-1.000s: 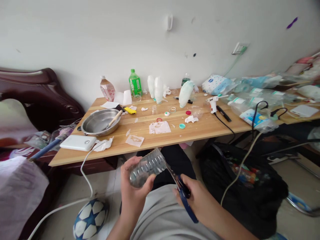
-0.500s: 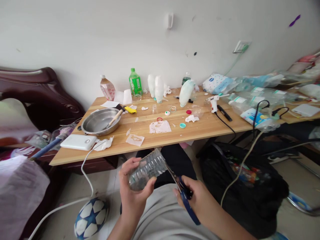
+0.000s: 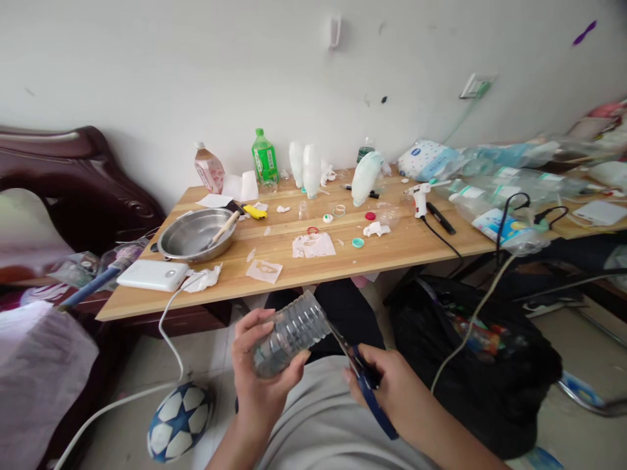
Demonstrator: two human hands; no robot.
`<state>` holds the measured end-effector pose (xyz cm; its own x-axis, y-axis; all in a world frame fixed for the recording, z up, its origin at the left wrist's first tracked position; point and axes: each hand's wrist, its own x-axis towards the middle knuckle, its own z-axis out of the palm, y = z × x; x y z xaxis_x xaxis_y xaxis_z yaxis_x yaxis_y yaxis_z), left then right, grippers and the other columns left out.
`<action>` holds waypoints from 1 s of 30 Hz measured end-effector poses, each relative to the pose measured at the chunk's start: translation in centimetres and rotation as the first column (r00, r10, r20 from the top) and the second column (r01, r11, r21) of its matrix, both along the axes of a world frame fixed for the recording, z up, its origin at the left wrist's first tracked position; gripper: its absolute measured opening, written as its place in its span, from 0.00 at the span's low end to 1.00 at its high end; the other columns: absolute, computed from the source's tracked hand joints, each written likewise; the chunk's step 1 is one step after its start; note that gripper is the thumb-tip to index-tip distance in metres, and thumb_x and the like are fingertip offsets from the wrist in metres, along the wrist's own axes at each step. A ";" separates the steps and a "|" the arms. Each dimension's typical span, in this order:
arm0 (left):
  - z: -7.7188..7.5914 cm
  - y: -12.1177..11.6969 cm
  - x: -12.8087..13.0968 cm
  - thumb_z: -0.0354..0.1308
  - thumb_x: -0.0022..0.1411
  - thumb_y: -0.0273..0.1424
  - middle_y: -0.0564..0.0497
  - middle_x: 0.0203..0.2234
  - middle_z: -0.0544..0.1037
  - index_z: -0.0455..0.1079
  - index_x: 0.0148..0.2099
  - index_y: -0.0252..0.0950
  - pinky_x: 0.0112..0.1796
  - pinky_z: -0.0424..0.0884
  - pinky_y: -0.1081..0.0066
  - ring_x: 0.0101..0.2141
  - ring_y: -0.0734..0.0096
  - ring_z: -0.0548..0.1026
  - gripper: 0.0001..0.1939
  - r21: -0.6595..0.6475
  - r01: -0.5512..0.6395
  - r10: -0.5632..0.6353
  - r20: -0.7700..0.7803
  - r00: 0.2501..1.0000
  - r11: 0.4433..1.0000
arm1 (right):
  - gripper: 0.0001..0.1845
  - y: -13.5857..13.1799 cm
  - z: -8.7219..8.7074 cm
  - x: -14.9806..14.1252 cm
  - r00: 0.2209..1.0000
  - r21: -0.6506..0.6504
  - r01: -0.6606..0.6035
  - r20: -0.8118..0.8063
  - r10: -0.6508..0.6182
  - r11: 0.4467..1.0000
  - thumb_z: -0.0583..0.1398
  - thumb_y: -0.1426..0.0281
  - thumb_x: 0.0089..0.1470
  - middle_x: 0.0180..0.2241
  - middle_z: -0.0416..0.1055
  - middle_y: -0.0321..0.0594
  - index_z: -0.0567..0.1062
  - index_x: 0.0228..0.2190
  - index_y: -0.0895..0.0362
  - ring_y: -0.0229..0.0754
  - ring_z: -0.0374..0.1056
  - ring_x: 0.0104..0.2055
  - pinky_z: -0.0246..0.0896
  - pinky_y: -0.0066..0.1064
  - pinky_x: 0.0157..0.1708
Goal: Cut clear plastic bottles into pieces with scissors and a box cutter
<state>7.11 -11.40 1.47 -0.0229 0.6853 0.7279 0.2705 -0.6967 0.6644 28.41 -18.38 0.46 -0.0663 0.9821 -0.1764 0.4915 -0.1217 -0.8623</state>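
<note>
My left hand (image 3: 264, 365) is wrapped round a clear ribbed plastic bottle piece (image 3: 296, 329), held tilted over my lap with its cut end towards the right. In my right hand (image 3: 392, 385) is a pair of scissors (image 3: 367, 385) with dark blue handles. The scissor blades lie at the rim of the bottle piece; how far apart they are is hard to see. Both hands are in front of the near edge of the wooden table (image 3: 313, 281).
On the table are a steel bowl (image 3: 171, 238), a white power bank (image 3: 154, 275), a green bottle (image 3: 264, 160), a glue gun (image 3: 420, 199) and a yellow cutter (image 3: 255, 212). Clear bottles (image 3: 519, 186) pile up at right. Below are a black bag (image 3: 490, 405) and a ball (image 3: 179, 421).
My right hand and the scissors have shifted slightly right and down. The bottle piece stays in my left hand, almost in place. The camera view has tilted a little.
</note>
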 end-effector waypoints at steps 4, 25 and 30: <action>-0.2 0.2 -0.6 0.73 0.50 0.25 0.42 0.49 0.71 0.64 0.53 0.39 0.48 0.72 0.57 0.49 0.59 0.73 0.31 0.065 0.015 -0.012 -0.048 0.999 0.998 | 0.11 -0.1 1.1 0.4 0.996 -0.032 -0.065 0.054 0.067 0.997 0.59 0.61 0.59 0.25 0.70 0.32 0.69 0.29 0.54 0.36 0.62 0.26 0.57 0.25 0.29; -1.0 -0.5 -0.8 0.65 0.61 0.44 0.41 0.52 0.75 0.54 0.68 0.46 0.51 0.72 0.55 0.54 0.53 0.74 0.38 -0.391 0.232 -0.144 0.241 0.960 0.891 | 0.14 -1.3 -0.9 0.5 0.916 0.200 0.024 0.387 -0.102 0.979 0.57 0.56 0.60 0.27 0.78 0.41 0.72 0.33 0.53 0.46 0.76 0.28 0.62 0.28 0.28; -0.4 -0.4 -1.5 0.68 0.56 0.47 0.42 0.50 0.77 0.70 0.54 0.42 0.49 0.75 0.58 0.51 0.51 0.76 0.27 -0.478 0.198 -0.129 0.174 0.976 0.856 | 0.09 -1.4 -0.4 0.7 0.929 0.237 -0.038 0.367 -0.053 0.971 0.56 0.63 0.61 0.25 0.73 0.35 0.67 0.30 0.52 0.40 0.71 0.27 0.62 0.26 0.29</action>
<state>5.64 -11.80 1.03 0.0501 0.9540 0.2955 0.0683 -0.2984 0.9520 29.07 -19.82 0.06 -0.0343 0.9982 0.0496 0.7794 0.0578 -0.6238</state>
